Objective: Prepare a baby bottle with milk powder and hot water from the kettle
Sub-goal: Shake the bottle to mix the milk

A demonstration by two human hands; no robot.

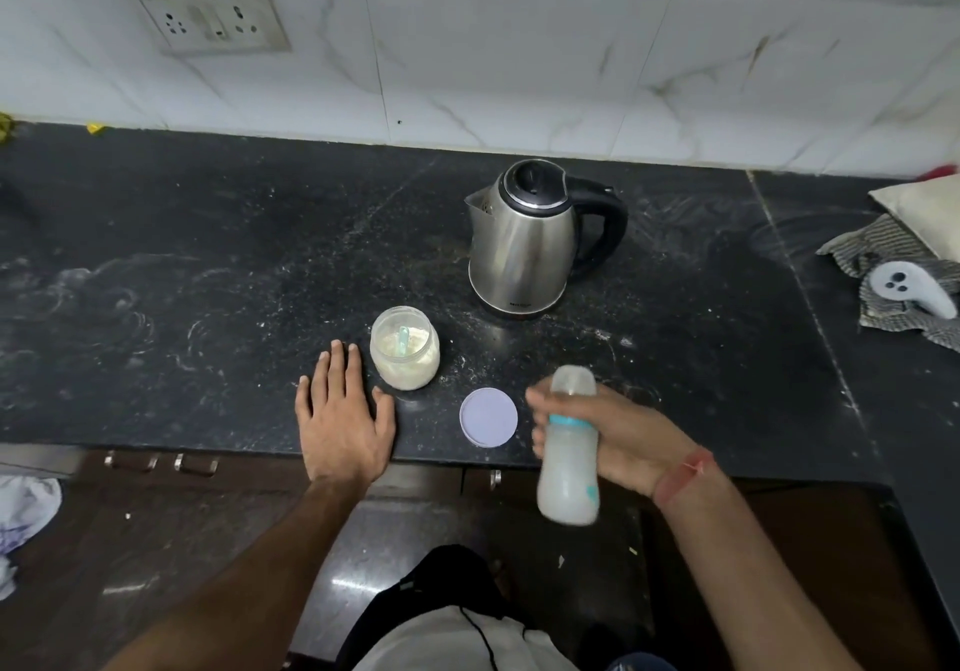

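Observation:
My right hand (pixel 618 436) grips a baby bottle (pixel 569 473) around its teal collar, over the counter's front edge. The bottle is capped, filled with milky white liquid, and blurred. My left hand (pixel 340 416) lies flat on the black counter (pixel 208 307) with fingers spread, just left of an open glass jar of milk powder (pixel 405 348) that has a teal scoop inside. The jar's lilac lid (pixel 488 418) rests on the counter between my hands. A steel kettle (pixel 530 239) with a black handle stands behind, lid closed.
A striped cloth (pixel 893 265) with a white gadget on it lies at the right edge of the counter. A wall socket panel (pixel 208 16) sits on the tiled wall at the back left. Cabinet handles show below the counter edge.

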